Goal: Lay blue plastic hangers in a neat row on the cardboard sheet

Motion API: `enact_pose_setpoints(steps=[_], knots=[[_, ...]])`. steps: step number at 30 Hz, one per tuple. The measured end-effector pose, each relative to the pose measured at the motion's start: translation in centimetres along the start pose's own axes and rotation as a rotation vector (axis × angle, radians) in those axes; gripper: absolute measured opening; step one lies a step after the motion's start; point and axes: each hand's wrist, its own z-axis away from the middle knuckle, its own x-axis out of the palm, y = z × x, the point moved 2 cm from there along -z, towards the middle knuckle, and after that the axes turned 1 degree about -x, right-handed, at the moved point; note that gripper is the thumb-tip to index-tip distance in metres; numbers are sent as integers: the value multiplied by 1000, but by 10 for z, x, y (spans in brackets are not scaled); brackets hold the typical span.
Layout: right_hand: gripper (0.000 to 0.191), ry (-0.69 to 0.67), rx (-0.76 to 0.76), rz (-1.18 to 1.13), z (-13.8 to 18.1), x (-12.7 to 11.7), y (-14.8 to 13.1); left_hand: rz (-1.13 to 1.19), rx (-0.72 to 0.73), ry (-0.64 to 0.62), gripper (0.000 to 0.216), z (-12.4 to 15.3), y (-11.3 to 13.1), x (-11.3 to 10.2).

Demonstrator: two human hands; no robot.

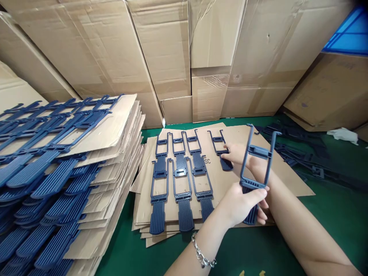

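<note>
My left hand [240, 201], with a chain bracelet at the wrist, is closed around a dark blue plastic frame piece [255, 184]. This piece is raised above the cardboard, its two hooked prongs upward and its ribbed paddle partly hidden by my fingers. Farther back, my right hand [238, 154] pinches the middle of a second such piece [226, 164], which lies on the cardboard sheet [212, 188]. To its left, several matching pieces [181, 184] lie in two overlapping rows, ribbed paddles toward me.
At left rises a tall stack of cardboard sheets [115, 153] layered with the same blue pieces. Dark plastic parts [313, 161] pile up on the green table [324, 234] at right. Large cardboard boxes [161, 46] wall off the back. Two small yellow bits [262, 273] show at the bottom edge.
</note>
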Motion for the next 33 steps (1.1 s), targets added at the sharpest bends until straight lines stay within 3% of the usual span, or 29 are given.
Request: enact_pose_setpoints(steps=[5, 10, 33], knots=[[55, -217, -35, 95, -2, 12, 0, -18, -160, -179, 21, 3, -4, 4], [71, -234, -105, 86, -2, 20, -3, 2, -129, -229, 23, 1, -9, 4], [66, -176, -201, -16, -1, 29, -20, -2, -116, -180, 23, -1, -11, 6]])
